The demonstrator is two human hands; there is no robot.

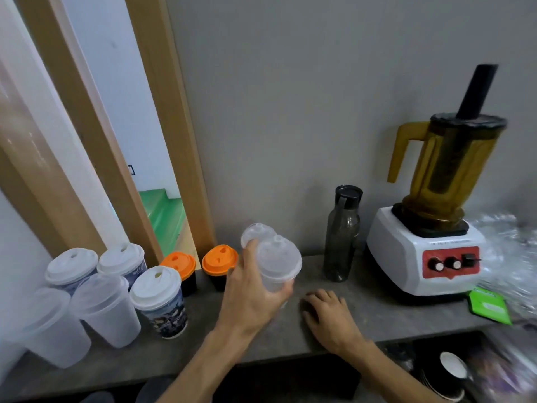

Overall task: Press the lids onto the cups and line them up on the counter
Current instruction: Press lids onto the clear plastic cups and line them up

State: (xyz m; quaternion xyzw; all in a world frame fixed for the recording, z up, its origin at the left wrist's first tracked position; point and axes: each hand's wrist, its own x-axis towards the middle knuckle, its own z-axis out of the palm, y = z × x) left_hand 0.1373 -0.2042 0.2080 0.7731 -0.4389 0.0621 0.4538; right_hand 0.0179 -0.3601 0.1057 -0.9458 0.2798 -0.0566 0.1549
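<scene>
Head view: left hand point(250, 289) fingers point(286, 287) wrap lidded clear cup point(277, 264).

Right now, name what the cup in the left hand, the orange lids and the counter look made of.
Held cup: frosted translucent plastic, likely; the left hand shows dimly through it.
Orange lids: opaque matte plastic, moulded with sip holes.
Counter: grey, matte, speckled like stone or laminate; cannot tell which.

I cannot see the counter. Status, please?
Left hand grips clear lidded cup, raised. Right hand flat on counter. Second clear cup close behind.
</scene>
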